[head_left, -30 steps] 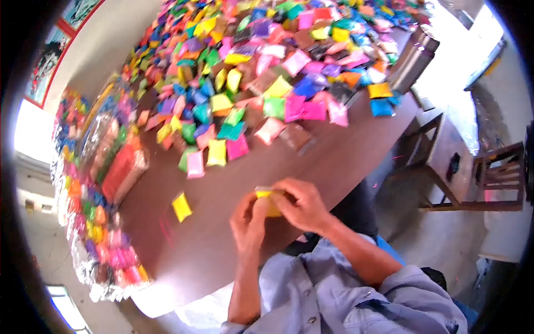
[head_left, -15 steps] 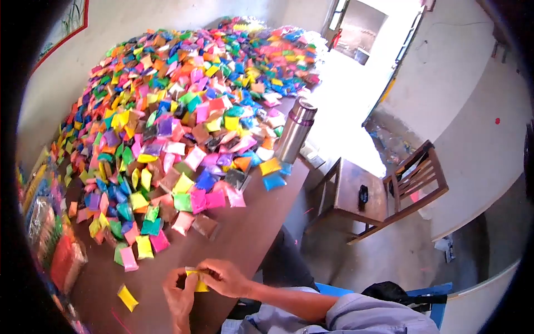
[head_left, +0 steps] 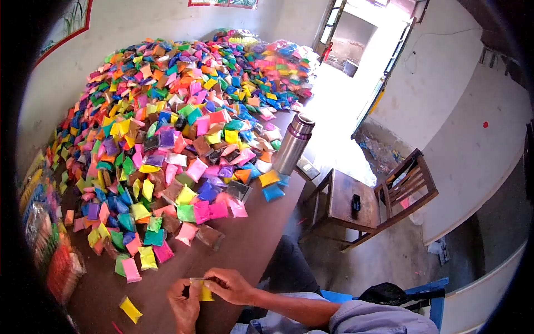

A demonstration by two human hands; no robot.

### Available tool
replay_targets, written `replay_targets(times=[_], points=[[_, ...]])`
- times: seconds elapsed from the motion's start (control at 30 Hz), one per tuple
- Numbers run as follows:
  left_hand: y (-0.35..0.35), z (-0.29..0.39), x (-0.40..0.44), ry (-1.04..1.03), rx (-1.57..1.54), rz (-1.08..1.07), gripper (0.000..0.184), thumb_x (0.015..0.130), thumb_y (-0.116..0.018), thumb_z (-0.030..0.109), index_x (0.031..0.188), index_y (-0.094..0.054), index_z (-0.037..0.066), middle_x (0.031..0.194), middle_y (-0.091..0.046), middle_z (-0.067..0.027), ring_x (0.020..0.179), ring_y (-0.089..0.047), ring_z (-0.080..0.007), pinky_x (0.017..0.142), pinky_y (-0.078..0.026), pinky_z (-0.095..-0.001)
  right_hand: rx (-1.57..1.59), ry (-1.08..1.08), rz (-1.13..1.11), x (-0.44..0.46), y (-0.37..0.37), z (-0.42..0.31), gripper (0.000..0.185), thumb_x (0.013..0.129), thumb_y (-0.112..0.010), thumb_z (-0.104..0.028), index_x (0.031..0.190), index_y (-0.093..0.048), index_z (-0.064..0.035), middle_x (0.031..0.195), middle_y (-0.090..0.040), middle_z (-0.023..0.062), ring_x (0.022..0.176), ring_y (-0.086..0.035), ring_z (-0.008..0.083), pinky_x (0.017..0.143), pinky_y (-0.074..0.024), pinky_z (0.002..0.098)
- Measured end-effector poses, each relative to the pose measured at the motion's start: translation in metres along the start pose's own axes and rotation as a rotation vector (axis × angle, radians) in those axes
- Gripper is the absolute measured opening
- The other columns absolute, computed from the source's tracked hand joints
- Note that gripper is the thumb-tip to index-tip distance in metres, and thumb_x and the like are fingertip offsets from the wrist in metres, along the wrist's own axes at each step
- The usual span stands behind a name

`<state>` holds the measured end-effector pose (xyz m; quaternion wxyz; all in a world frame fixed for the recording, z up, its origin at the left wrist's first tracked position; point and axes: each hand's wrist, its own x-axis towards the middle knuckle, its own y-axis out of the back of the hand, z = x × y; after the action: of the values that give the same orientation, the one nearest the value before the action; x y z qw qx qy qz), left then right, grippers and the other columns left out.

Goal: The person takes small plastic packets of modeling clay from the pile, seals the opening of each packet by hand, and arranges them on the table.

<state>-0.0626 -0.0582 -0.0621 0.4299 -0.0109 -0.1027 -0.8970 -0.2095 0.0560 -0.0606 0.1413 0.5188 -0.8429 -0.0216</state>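
Near the table's front edge, my left hand (head_left: 184,301) and my right hand (head_left: 229,286) pinch a small yellow packet (head_left: 205,291) between them. The fingers of both hands are at its top edge. Another yellow packet (head_left: 130,310) lies alone on the brown table (head_left: 167,278), to the left of my left hand. Beyond my hands, a large heap of small colourful packets (head_left: 167,133) covers the back of the table, with a pink packet (head_left: 131,270) and a brown packet (head_left: 210,237) at its near edge.
A steel flask (head_left: 293,146) stands at the table's right edge. Bundled packets in clear plastic (head_left: 63,273) are at the far left. On the right, a wooden chair (head_left: 356,203) holds a small black object (head_left: 356,205). Blue seat framing (head_left: 436,306) and a black bag (head_left: 384,295) are at the lower right.
The view has swung right and upward, showing more of the chair and doorway. My hands still hold the yellow packet together, with its upper edge now more spread between the fingers.
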Motion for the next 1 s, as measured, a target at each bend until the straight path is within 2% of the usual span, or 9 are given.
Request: replay_targets(times=[0.4,0.47,0.57,0.67,0.7,0.73,0.77,0.87,1.0], points=[[0.0,0.011,-0.003,0.107,-0.037,0.028,0.015,0.095,-0.067,0.009,0.085,-0.066,-0.001,0.075,-0.063,0.0018,0.071,-0.054,-0.0062,0.061,-0.043,-0.0258,-0.007,-0.083,-0.011,-0.001,0.0,-0.008,0.017,0.099,-0.064,-0.014,0.109,-0.063,-0.0014,0.087,-0.065,0.0109,0.074,-0.063,0.0185,0.065,-0.051,0.0329],[0.0,0.012,-0.005,0.117,-0.055,0.064,0.015,0.096,-0.067,0.009,0.086,-0.067,-0.002,0.076,-0.064,0.001,0.071,-0.054,-0.0064,0.061,-0.044,-0.0256,-0.026,-0.026,0.005,0.001,-0.001,-0.012,0.017,0.099,-0.065,-0.016,0.108,-0.064,-0.0014,0.086,-0.064,0.011,0.073,-0.063,0.0187,0.065,-0.0511,0.033],[-0.003,0.019,-0.003,0.067,-0.003,0.062,0.012,0.096,-0.068,0.008,0.09,-0.069,-0.002,0.077,-0.066,-0.0006,0.073,-0.057,-0.0072,0.063,-0.047,-0.0263,-0.047,-0.08,0.008,0.0,0.001,-0.012,0.017,0.099,-0.066,-0.017,0.106,-0.066,-0.0017,0.085,-0.064,0.0115,0.074,-0.063,0.0183,0.065,-0.0513,0.0335],[-0.004,0.025,-0.003,0.109,-0.018,0.003,0.012,0.095,-0.069,0.009,0.098,-0.071,-0.002,0.082,-0.068,-0.0018,0.077,-0.061,-0.0084,0.068,-0.051,-0.027,-0.176,0.001,0.061,0.0,0.003,-0.011,0.015,0.097,-0.066,-0.015,0.102,-0.066,-0.0014,0.088,-0.066,0.0147,0.077,-0.067,0.0249,0.068,-0.0525,0.0369],[-0.007,0.029,-0.002,0.135,-0.06,-0.02,0.011,0.095,-0.069,0.009,0.1,-0.07,-0.001,0.084,-0.067,-0.0008,0.078,-0.06,-0.0084,0.069,-0.052,-0.0268,-0.187,-0.047,0.042,0.0,0.006,-0.013,0.014,0.096,-0.066,-0.014,0.101,-0.066,-0.001,0.091,-0.067,0.0155,0.079,-0.068,0.0278,0.069,-0.0531,0.0382],[-0.008,0.021,-0.003,0.103,-0.024,-0.025,0.014,0.094,-0.071,0.011,0.101,-0.071,-0.001,0.085,-0.069,-0.002,0.077,-0.062,-0.0082,0.068,-0.052,-0.0268,-0.275,0.014,0.084,-0.003,0.003,-0.003,0.013,0.096,-0.066,-0.013,0.102,-0.067,-0.0009,0.092,-0.067,0.0153,0.079,-0.068,0.0267,0.07,-0.0535,0.0373],[-0.007,0.015,-0.003,0.07,0.011,-0.033,0.017,0.093,-0.074,0.013,0.103,-0.072,-0.002,0.086,-0.071,-0.0032,0.077,-0.063,-0.008,0.066,-0.052,-0.0267,-0.217,0.013,0.115,-0.001,0.002,-0.005,0.012,0.095,-0.066,-0.012,0.101,-0.067,-0.0012,0.092,-0.067,0.0146,0.078,-0.067,0.0252,0.068,-0.0533,0.0359],[-0.003,0.025,0.0,0.109,0.053,-0.049,0.018,0.093,-0.075,0.014,0.104,-0.072,0.0,0.083,-0.07,-0.0031,0.074,-0.062,-0.0071,0.065,-0.052,-0.0258,-0.106,-0.103,0.108,-0.001,-0.001,-0.002,0.012,0.096,-0.066,-0.012,0.1,-0.068,-0.0004,0.078,-0.065,0.0106,0.065,-0.062,0.016,0.058,-0.0483,0.0309],[0.0,0.028,0.0,0.104,-0.005,-0.062,0.016,0.095,-0.073,0.015,0.1,-0.071,0.0,0.08,-0.067,-0.0023,0.073,-0.056,-0.0058,0.063,-0.049,-0.0269,-0.034,-0.14,0.059,0.002,-0.002,-0.009,0.014,0.097,-0.066,-0.012,0.103,-0.066,0.0008,0.076,-0.062,0.0053,0.064,-0.056,0.0096,0.056,-0.0448,0.0266]])
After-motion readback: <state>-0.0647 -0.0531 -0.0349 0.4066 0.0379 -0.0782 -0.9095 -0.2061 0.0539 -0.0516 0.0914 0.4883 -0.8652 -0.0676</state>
